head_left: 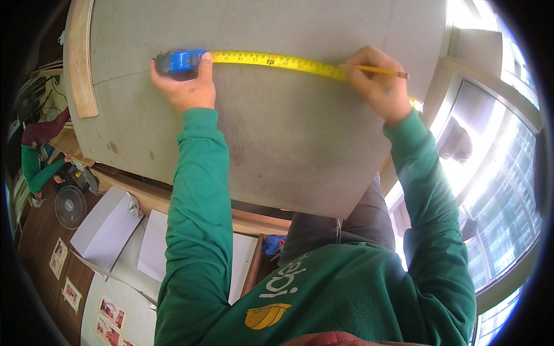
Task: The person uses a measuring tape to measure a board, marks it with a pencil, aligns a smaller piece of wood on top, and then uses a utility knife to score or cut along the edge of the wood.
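Left hand is wrapped around the case of a blue tape measure, at about 11 o'clock in the view, with the thumb against the case's 3 o'clock end and a finger at its 9 o'clock end. The case lies on the 12 o'clock side of that palm, its long axis nearly level from 9 to 3. From it runs the yellow blade, pointing to 3 o'clock and bending gently toward 4, its marked face showing. The right hand, between 1 and 2 o'clock, has its fingers curled over the blade, which meets them from 9 o'clock; a short bit of yellow reappears at that hand's 4 o'clock. The same hand grips a yellow pencil, its shaft sticking out just past 3 o'clock, its other end hidden by the fingers. Beneath everything spreads a grey, stained worktop, with a pale wooden strip along it at 10 o'clock. Green sleeves reach up from 6 o'clock, and dark trousers show at 5. Farther out, bright windows fill 3 o'clock, a co-worker in a green sleeve is at 9, white panels lie between 8 and 9, and printed sheets near 8.
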The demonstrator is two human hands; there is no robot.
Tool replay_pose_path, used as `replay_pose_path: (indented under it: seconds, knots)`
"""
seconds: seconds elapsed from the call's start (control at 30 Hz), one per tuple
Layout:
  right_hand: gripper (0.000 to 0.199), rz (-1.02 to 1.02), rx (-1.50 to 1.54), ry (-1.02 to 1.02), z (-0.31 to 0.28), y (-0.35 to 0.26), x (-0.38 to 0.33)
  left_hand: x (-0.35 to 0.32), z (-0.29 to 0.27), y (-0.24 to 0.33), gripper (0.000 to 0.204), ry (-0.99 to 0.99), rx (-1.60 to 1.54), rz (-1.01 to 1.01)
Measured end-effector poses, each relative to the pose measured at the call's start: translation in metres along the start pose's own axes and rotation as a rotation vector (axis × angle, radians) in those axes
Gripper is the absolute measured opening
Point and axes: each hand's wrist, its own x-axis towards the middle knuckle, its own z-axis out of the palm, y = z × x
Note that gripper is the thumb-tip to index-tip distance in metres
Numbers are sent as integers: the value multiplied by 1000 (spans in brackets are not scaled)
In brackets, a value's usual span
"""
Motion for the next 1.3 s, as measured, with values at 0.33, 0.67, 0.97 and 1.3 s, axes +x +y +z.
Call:
replay_pose_path:
  seconds: [0.33,0.67,0.97,1.3]
  knots:
    - [8,-26,-19,10,1,1,0,-1,0,5,100,-4,-10,-32]
    - [6,35,35,12,1,-6,0,0,0,0,101,11,31,-2]
    - [5,-76,70,86,18,-16,8,0,0,-1,101,5,-36,-21]
    - [7,-62,61,61,22,-6,9,0,-1,0,104,6,-25,12]
